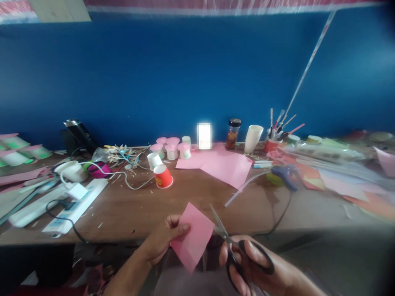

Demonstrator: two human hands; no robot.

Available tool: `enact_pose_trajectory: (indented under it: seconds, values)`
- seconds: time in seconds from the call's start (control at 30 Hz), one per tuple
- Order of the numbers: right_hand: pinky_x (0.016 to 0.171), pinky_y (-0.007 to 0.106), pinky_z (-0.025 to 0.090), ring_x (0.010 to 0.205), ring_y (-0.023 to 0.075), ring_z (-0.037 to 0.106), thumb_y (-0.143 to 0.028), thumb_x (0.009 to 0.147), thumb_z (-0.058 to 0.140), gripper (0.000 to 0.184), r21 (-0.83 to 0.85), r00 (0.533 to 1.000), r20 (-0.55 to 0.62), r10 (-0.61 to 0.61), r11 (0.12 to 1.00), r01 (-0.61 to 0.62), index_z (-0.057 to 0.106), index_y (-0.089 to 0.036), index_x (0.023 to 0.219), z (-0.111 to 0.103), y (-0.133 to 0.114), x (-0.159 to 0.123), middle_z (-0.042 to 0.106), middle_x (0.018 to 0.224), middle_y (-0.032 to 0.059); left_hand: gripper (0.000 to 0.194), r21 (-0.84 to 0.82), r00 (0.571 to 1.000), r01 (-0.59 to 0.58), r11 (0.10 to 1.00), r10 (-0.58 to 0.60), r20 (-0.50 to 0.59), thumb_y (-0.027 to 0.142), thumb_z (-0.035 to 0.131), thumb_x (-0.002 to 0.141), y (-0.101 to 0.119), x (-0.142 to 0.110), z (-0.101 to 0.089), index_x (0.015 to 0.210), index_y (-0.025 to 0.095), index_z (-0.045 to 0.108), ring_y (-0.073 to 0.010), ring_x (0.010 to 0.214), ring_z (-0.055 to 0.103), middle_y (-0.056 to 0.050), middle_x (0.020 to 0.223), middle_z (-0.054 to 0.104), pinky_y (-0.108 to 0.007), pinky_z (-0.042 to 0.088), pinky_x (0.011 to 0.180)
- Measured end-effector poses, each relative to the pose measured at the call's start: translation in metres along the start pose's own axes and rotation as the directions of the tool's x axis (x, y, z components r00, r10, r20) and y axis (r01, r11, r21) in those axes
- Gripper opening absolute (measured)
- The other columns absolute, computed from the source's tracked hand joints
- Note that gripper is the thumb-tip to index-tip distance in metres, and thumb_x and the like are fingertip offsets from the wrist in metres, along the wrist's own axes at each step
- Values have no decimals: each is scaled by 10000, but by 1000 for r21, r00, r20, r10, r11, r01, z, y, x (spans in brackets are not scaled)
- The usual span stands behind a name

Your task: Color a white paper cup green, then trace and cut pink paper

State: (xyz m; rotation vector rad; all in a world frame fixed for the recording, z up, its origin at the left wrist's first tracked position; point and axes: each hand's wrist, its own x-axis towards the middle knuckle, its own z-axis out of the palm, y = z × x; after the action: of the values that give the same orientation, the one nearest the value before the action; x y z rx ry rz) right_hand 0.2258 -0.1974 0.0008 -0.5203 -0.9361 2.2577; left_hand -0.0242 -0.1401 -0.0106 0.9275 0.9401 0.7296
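Observation:
My left hand [168, 236] pinches a pink sheet of paper [196, 240] by its left side, thumb on top. The paper is four-sided and tilted, held above the table's front edge. In my right hand [247, 263] is a pair of scissors [226, 238] with black handles, fingers through the loops. The blades are spread apart and point up and left. The right corner of the paper lies at the blades; whether it is between them I cannot tell.
A red paper cup [163, 176] and a white cup [154, 161] stand behind the left hand. Larger pink paper [228, 164] lies farther back. A glue gun [285, 176] rests at right, a power strip [77, 205] at left. Several pink-topped cups [172, 148] stand near the blue wall.

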Motion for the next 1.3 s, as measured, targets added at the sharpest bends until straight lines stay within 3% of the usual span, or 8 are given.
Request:
enact_pose_trajectory:
  seconds: [0.3, 0.57, 0.83, 1.0, 1.3]
  values:
    - [315, 108, 260, 350, 37, 372, -614, 836, 494, 567, -68, 995, -84, -50, 997, 44, 600, -64, 924, 0, 5, -8, 494, 475, -16, 376, 54, 1000, 7, 998, -8, 14, 421, 745, 666, 1, -2, 2, 795, 70, 701, -129, 595, 554, -87, 703, 668, -229, 392, 574]
    - [331, 119, 206, 346, 27, 310, -576, 857, 497, 497, -42, 994, -96, -53, 998, 50, 580, -88, 897, 7, 1, -12, 435, 441, -59, 391, 103, 1000, -5, 995, 7, -16, 448, 747, 648, -3, -1, 0, 776, 84, 681, -112, 564, 498, -46, 644, 615, -225, 353, 550]
    - [345, 139, 187, 333, 13, 316, -625, 824, 513, 568, -185, 995, -97, -38, 983, 19, 597, -63, 859, 8, -6, -13, 442, 429, -61, 367, 150, 1000, -24, 988, 25, -5, 440, 738, 662, -1, -2, -2, 702, 88, 641, -87, 547, 451, -12, 600, 565, -212, 317, 540]
    - [356, 144, 192, 352, 20, 358, -644, 794, 538, 592, -195, 997, -68, -27, 981, 14, 611, -60, 851, 4, -4, -13, 460, 445, -45, 380, 179, 999, -7, 984, 13, -35, 456, 756, 631, 5, -5, -1, 681, 101, 630, -93, 556, 466, -10, 602, 575, -215, 337, 549]
    - [381, 137, 226, 412, 31, 413, -668, 808, 489, 612, -171, 998, -56, -39, 985, 29, 608, -67, 803, 8, -2, -9, 507, 506, -14, 374, 191, 999, 8, 982, -17, 48, 452, 749, 643, 1, -6, 5, 667, 93, 646, -94, 546, 493, -34, 616, 610, -203, 339, 525]
